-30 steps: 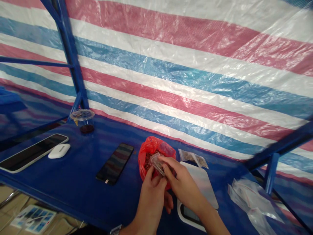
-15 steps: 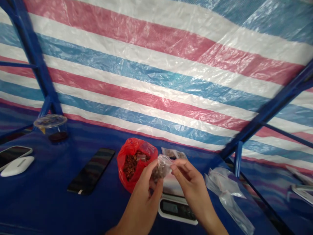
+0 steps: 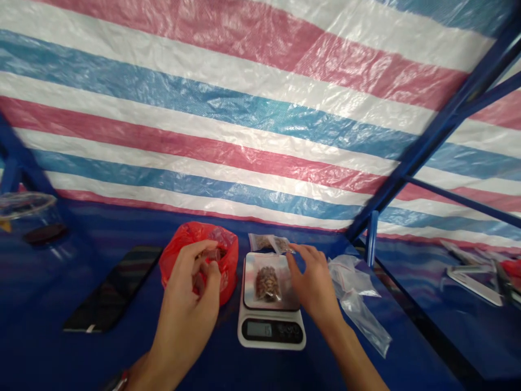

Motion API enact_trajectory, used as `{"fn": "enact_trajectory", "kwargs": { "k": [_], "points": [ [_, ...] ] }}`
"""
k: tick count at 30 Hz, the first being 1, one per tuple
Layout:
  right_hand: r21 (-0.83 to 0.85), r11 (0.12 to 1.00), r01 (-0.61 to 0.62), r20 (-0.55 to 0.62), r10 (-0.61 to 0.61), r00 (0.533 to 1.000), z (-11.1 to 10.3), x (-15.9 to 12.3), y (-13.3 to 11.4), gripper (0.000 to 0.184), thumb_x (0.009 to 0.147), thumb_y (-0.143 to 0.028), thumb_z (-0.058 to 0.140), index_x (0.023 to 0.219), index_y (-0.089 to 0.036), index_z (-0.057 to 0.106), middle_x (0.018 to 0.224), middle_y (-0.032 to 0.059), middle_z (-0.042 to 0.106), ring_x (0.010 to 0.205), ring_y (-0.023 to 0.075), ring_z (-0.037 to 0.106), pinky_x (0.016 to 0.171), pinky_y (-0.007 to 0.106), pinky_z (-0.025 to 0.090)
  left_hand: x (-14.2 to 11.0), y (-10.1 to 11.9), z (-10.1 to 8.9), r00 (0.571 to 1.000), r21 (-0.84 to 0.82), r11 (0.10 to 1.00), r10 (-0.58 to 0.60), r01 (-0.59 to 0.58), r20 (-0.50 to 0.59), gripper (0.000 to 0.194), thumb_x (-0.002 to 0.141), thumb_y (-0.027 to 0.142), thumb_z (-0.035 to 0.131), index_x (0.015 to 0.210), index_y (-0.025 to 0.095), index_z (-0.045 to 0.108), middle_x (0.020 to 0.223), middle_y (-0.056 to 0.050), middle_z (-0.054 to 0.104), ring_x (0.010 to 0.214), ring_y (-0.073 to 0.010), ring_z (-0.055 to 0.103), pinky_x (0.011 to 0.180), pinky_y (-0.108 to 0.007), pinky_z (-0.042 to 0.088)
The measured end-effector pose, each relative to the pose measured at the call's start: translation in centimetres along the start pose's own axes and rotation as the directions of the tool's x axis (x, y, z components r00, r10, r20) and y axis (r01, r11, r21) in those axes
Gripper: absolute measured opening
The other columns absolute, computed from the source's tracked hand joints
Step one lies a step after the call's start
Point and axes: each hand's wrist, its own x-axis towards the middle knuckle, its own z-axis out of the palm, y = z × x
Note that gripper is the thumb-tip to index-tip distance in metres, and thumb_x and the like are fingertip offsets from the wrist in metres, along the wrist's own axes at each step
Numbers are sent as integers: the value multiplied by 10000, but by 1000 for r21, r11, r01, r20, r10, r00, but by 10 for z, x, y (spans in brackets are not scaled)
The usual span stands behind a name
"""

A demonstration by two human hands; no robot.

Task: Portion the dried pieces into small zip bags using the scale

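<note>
My left hand point(image 3: 189, 304) is curled at the mouth of a red plastic bag point(image 3: 228, 266) that holds loose brown pieces, and its fingers pinch a few of them. My right hand point(image 3: 313, 285) is open and touches nothing I can be sure of, its fingertips near the right edge of the plate of a white digital kitchen scale point(image 3: 271, 331). A small clear zip bag of brown pieces point(image 3: 267, 283) lies on that plate. The scale's display seems to read 15.
Flat filled packets point(image 3: 266, 243) lie behind the scale, and loose clear plastic bags point(image 3: 354, 293) lie to its right. A black phone point(image 3: 114, 288) and a clear cup point(image 3: 28, 217) sit on the blue table point(image 3: 244, 369) at left. A striped tarp and blue steel frame stand behind.
The small clear bag has gone from between my hands to the scale plate. My hands have moved apart, the left to the red bag. The view has turned, bringing the whole scale into sight.
</note>
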Motion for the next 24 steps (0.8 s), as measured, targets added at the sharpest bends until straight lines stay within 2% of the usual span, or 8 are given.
{"fn": "enact_trajectory", "kwargs": {
  "k": [4,6,8,11,14,16,20,24],
  "points": [
    [-18,988,153,-69,-154,986,2,2,-29,246,995,-219,527,1120,-191,738,1103,109,716,1012,276,603,953,450,474,20,-2,-16,976,40,999,15,-7,-219,172,943,337,543,1063,234,611,933,-14,640,790,-183,622,717,-316,499],
    [24,955,295,13,-295,955,13,-2,-56,242,1000,-169,522,1101,-211,738,1109,86,721,1033,256,609,967,423,459,29,-10,-23,941,130,991,39,5,-337,170,956,315,487,1044,231,606,967,-23,610,874,-203,591,813,-356,484],
    [67,911,406,122,-412,903,27,-7,-83,255,1001,-142,531,1119,-234,737,1129,65,732,1065,246,618,974,403,444,36,-21,-29,923,262,965,95,7,-373,157,942,281,469,1010,226,599,1003,-38,594,972,-238,559,911,-414,454],
    [88,897,434,232,-442,867,48,-5,-114,280,993,-118,535,1157,-227,734,1146,66,751,1108,252,629,1010,405,421,41,-36,-36,942,388,921,116,16,-316,130,924,256,480,986,221,589,1050,-68,587,1057,-283,530,977,-488,424],
    [98,920,381,290,-392,873,57,8,-127,295,991,-106,513,1144,-212,742,1145,80,764,1120,255,643,1036,409,396,38,-36,-41,957,422,907,125,-3,-260,125,938,259,497,1010,221,590,1066,-81,582,1056,-291,528,962,-495,433],
    [108,937,332,252,-349,902,52,18,-126,324,990,-95,487,1142,-224,743,1166,69,763,1127,243,648,1046,401,374,31,-28,-41,965,400,910,193,-110,-174,110,952,220,488,979,225,595,1015,-64,594,1016,-266,543,924,-445,448],
    [-47,987,150,87,-146,985,30,31,-102,311,971,-143,515,1169,-236,737,1186,68,750,1121,272,635,974,408,369,7,-7,-35,949,200,928,306,-315,77,217,962,86,438,910,235,588,931,-16,611,896,-173,589,812,-309,465],
    [-211,977,6,171,31,985,15,25,-59,269,978,-248,544,1122,-231,771,1149,97,754,1084,316,634,919,426,369,-8,4,-29,913,132,912,359,-387,194,234,960,46,467,877,235,578,916,-2,608,902,-144,601,832,-278,459]
  ]
}}
